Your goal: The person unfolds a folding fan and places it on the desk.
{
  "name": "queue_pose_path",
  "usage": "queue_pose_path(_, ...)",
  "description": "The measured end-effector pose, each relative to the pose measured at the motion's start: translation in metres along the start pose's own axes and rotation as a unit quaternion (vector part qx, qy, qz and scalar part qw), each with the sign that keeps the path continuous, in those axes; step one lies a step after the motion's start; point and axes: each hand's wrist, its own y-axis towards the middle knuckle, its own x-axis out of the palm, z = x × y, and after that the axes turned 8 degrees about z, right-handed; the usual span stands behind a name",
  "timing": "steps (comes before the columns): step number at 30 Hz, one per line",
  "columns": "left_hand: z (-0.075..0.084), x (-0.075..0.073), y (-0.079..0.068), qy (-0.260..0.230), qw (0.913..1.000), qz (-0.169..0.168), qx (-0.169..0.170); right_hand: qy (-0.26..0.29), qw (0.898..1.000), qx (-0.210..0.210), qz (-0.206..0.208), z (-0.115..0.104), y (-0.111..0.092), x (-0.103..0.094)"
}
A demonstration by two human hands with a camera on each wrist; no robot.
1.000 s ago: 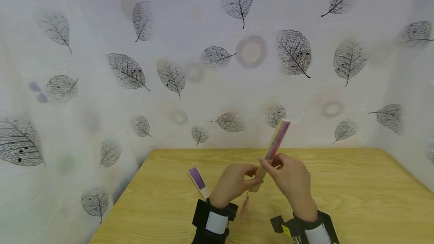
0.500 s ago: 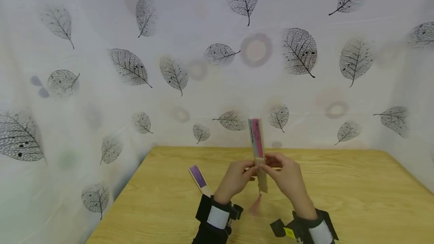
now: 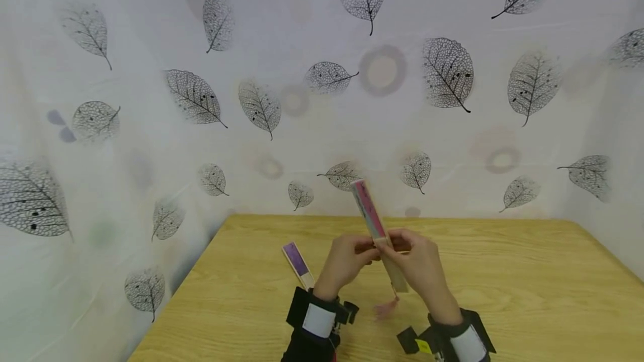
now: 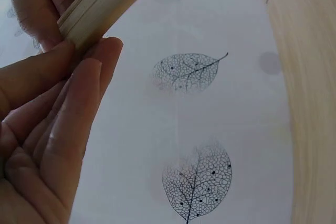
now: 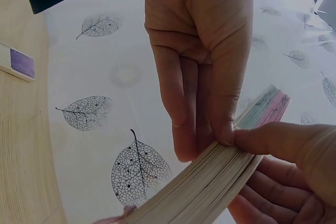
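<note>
The folding fan point(image 3: 369, 211), its slats stacked closed, is held in the air above the desk point(image 3: 503, 272), tilted with its pink-and-teal leaf end uppermost. The left hand point(image 3: 347, 258) and right hand point(image 3: 415, 258) both pinch it, each grip clamped on opposite sides where leaf meets bare slats; this two-sided hold near mid-length presumably steadies the stack and limits splaying. The tassel point(image 3: 386, 309) trails from the lower end, clear of both grips. A purple-panelled fan point(image 3: 297, 260), apparently also folded, lies beside the left forearm, outside the working area.
</note>
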Motion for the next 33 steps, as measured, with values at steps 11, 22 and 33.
queue_pose_path(11, -0.001, -0.0022, -0.001, -0.003, 0.9998, -0.018, -0.005, -0.021, 1.0, -0.007, 0.011, -0.0013, -0.0021, 0.0014)
queue_pose_path(22, -0.0033, 0.0001, 0.0023, -0.009, 0.9997, -0.017, -0.014, -0.024, 0.999, 0.01, 0.027, -0.002, -0.0014, 0.0016)
queue_pose_path(33, -0.0037, 0.0016, 0.0032, 0.003, 0.9999, -0.005, -0.01, -0.056, 0.997, -0.009, 0.059, -0.0037, -0.0031, 0.0075)
